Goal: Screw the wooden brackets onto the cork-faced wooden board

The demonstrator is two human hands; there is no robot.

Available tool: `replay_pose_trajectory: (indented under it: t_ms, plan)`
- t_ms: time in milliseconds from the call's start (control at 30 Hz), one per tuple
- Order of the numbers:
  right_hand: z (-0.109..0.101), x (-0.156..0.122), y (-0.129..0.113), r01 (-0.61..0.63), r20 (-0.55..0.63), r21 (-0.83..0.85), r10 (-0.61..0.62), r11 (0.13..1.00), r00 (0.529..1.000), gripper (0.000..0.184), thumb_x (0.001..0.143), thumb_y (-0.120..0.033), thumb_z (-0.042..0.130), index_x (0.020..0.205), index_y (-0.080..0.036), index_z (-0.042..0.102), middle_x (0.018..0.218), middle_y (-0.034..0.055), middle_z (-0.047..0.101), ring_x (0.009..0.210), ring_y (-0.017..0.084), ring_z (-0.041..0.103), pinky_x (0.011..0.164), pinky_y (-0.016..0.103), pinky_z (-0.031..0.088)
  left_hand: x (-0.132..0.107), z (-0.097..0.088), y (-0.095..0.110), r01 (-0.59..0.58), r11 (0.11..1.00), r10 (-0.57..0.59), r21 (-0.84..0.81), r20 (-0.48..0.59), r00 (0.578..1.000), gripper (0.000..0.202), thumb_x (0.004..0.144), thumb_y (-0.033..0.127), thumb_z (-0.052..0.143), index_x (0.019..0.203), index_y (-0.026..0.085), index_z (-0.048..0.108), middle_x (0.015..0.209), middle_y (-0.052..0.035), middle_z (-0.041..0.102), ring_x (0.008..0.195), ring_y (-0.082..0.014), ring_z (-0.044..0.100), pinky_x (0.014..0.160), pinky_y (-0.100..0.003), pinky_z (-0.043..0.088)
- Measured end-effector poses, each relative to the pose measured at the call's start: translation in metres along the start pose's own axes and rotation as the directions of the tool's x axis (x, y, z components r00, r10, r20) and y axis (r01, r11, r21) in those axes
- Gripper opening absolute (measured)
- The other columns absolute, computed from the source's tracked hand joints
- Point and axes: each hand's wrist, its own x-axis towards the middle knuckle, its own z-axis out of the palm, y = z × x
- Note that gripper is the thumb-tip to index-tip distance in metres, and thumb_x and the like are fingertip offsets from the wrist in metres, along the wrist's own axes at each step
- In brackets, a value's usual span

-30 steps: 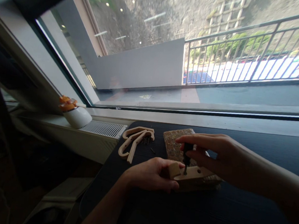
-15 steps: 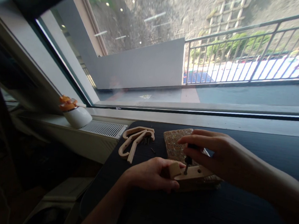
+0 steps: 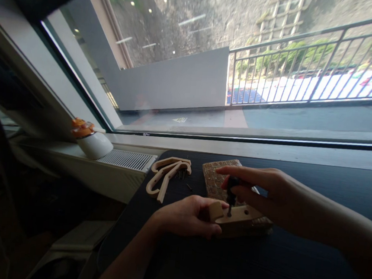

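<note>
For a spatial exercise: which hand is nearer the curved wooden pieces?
Left. The left hand grips the wooden block just right of the curved wooden pieces; the right hand is farther right, holding a screwdriver.

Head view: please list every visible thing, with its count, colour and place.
table: one, black, foreground
woven mat: one, tan, on the table
wooden block: one, pale tan, on the woven mat
screwdriver: one, dark, upright, tip on the wooden block
curved wooden pieces: at least two, pale tan, table's far left
screws: few, dark, beside those pieces
vent grille: one, white, left of the table
pot: one, white with orange top, left of the vent grille
railing: one, grey, outdoors, upper right
left hand: one, grip closed on the wooden block
right hand: one, grip closed on the screwdriver
</note>
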Motion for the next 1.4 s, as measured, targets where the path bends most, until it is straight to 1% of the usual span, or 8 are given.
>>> replay_pose_trajectory:
  t_ms: [267,433,633,733,967,1200,1333,1400]
  plan:
    - [0.000,0.001,0.003,0.037,-0.080,-0.051,-0.041,0.998,0.996,0.031,0.089,-0.030,0.054,0.115,-0.025,0.068,0.101,0.0021,0.075,0.081,0.017,0.070,0.069,0.023,0.053,0.002,0.000,-0.005,-0.004,1.000,0.004,-0.004,-0.008,1.000,0.055,0.078,0.029,0.069,0.129,0.021,0.051,0.094,-0.0026,0.057,0.071,-0.0108,0.054,0.069,-0.025,0.047]
    - [0.002,0.004,-0.001,0.061,-0.089,-0.070,-0.067,0.996,0.994,0.026,0.089,-0.029,0.054,0.108,-0.024,0.071,0.098,0.0015,0.076,0.081,0.018,0.070,0.066,0.023,0.053,0.001,0.001,-0.002,0.008,1.000,-0.008,0.006,-0.009,1.000,0.053,0.078,0.030,0.069,0.128,0.020,0.052,0.092,-0.0021,0.058,0.070,-0.0104,0.054,0.068,-0.024,0.046]
    - [0.003,0.002,-0.005,0.090,-0.060,-0.010,-0.090,0.996,0.994,0.034,0.086,-0.021,0.054,0.117,-0.025,0.068,0.108,0.0014,0.073,0.091,0.020,0.069,0.075,0.024,0.054,-0.002,0.001,0.006,0.021,0.998,-0.019,0.055,-0.023,1.000,0.045,0.079,0.031,0.068,0.121,0.019,0.057,0.081,0.0012,0.059,0.071,-0.0113,0.055,0.068,-0.022,0.044]
    - [0.003,0.001,-0.003,0.095,-0.042,0.008,-0.095,0.995,0.995,0.035,0.088,-0.022,0.054,0.121,-0.027,0.065,0.112,0.0009,0.072,0.095,0.020,0.068,0.078,0.024,0.053,-0.003,0.000,0.005,0.012,0.998,-0.010,0.069,-0.023,1.000,0.041,0.080,0.031,0.068,0.118,0.018,0.058,0.079,0.0016,0.059,0.070,-0.0111,0.055,0.068,-0.021,0.043]
    - [0.002,0.001,0.001,0.035,-0.036,0.021,-0.035,0.999,0.999,0.032,0.088,-0.028,0.057,0.118,-0.027,0.067,0.101,0.0008,0.075,0.082,0.017,0.070,0.067,0.022,0.053,-0.001,0.000,0.003,-0.008,0.999,0.008,0.050,-0.010,1.000,0.038,0.080,0.030,0.068,0.115,0.019,0.059,0.080,0.0022,0.058,0.070,-0.0101,0.054,0.067,-0.021,0.043]
    - [0.003,0.003,-0.002,0.034,-0.062,0.018,-0.033,0.999,0.998,0.028,0.086,-0.033,0.058,0.110,-0.024,0.071,0.098,0.0027,0.075,0.082,0.019,0.070,0.067,0.023,0.053,-0.001,0.000,0.002,0.006,0.998,-0.005,0.063,-0.016,1.000,0.043,0.080,0.026,0.067,0.122,0.020,0.056,0.084,0.0011,0.058,0.071,-0.0104,0.055,0.067,-0.021,0.044]
    - [0.004,0.004,-0.007,0.055,-0.102,-0.044,-0.059,0.998,0.993,0.027,0.086,-0.029,0.057,0.109,-0.023,0.072,0.097,0.0038,0.075,0.079,0.018,0.069,0.065,0.023,0.053,-0.001,-0.001,0.001,-0.019,0.998,0.019,0.053,0.000,1.000,0.037,0.081,0.024,0.066,0.116,0.018,0.058,0.083,0.0013,0.058,0.070,-0.0101,0.054,0.067,-0.021,0.044]
    - [0.004,0.003,-0.009,0.072,-0.092,-0.046,-0.076,0.996,0.993,0.031,0.085,-0.023,0.056,0.113,-0.024,0.070,0.103,0.0036,0.074,0.084,0.018,0.069,0.068,0.023,0.053,-0.001,-0.001,0.000,-0.026,0.998,0.027,0.057,-0.001,1.000,0.032,0.081,0.025,0.066,0.111,0.017,0.059,0.081,0.0015,0.058,0.070,-0.0104,0.055,0.066,-0.021,0.044]
